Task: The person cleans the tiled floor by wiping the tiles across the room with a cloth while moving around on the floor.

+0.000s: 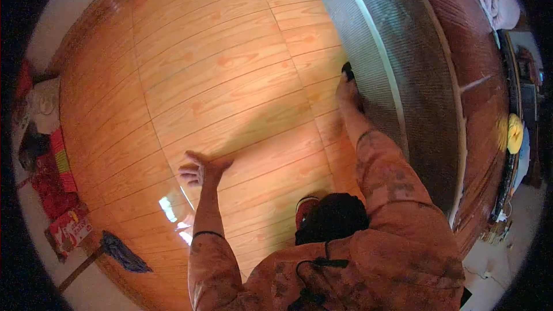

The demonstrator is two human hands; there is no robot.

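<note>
My left hand (199, 170) hovers over the wood-patterned floor (230, 69), fingers spread, holding nothing. My right arm reaches forward along a large grey ribbed mesh panel (377, 46) with a pale band. Close to the panel's lower edge, my right hand (348, 92) is closed around a small black object (347, 71). Most of that object is covered, so its kind does not show. The right fingers are partly hidden against the panel.
Brown upholstered-looking furniture (484, 98) runs behind the panel on the right, with a yellow item (514, 133) beyond it. At lower left lies a dark mop head or cloth (124, 251) beside a red-and-white box (70, 231). A shoe (304, 207) is below me.
</note>
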